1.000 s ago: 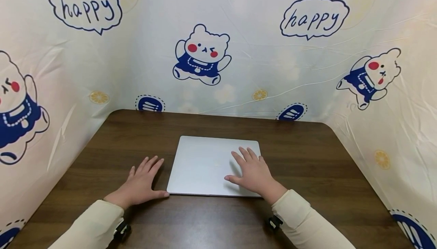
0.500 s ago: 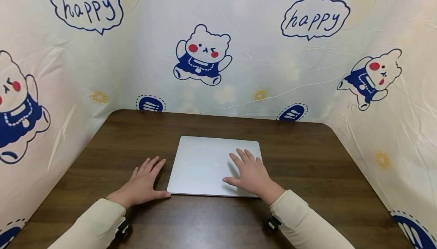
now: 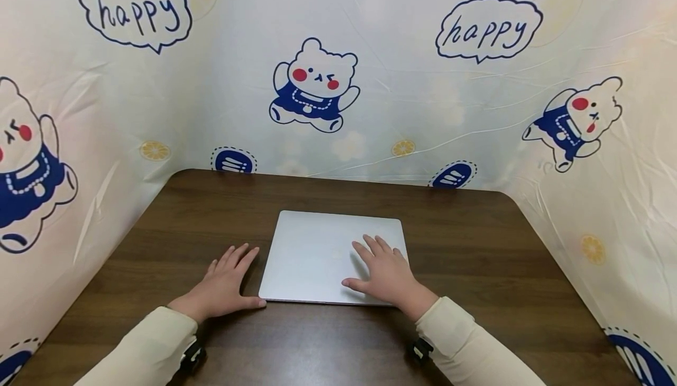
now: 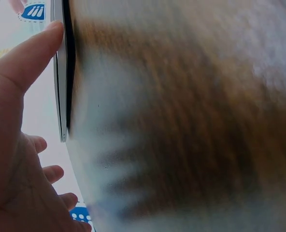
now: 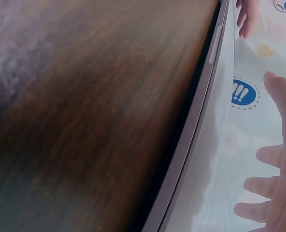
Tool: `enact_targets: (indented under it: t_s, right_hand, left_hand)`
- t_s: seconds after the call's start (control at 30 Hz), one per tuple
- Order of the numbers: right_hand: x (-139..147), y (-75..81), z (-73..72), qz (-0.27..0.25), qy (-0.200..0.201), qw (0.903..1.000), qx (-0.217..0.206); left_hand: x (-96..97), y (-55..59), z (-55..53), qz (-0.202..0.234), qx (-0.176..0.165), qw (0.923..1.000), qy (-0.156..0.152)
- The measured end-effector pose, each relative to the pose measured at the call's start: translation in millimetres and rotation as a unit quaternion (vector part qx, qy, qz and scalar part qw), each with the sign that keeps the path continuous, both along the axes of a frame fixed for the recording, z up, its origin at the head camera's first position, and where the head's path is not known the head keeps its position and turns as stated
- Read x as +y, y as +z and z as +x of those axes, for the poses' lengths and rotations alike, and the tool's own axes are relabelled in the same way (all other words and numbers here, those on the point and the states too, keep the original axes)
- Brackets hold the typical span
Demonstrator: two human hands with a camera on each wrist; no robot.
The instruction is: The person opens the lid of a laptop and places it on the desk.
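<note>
Sheeting, pale and creased, rises on three sides, printed with three bears and two cloud-shaped speech bubbles reading "happy". Before it stands one bench, dark brown wood grain with rounded far corners. One closed laptop, a smooth, thin silver rectangle, lies flat around its middle. Two cream sleeves reach in from the near side. The left hand spreads relaxed fingers beside the laptop, thumb at its near left corner; the right hand, loosely splayed, hovers palm down over its right part. Two small black devices sit at the wrists
</note>
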State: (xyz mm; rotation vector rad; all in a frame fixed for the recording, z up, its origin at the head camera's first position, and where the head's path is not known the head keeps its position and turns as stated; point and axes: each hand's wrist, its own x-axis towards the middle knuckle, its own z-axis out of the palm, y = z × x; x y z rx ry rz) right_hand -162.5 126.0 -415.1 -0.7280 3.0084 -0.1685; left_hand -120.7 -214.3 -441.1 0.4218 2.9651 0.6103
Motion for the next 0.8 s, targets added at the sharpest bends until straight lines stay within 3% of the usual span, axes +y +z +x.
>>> enact_targets:
  t_s: [0.8]
  right_hand:
    - [-3.8, -5.0, 0.5, 0.005, 0.023, 0.9997, 0.006]
  left_hand:
    - [4.2, 1.0, -2.0, -0.017, -0.028, 0.9993, -0.017]
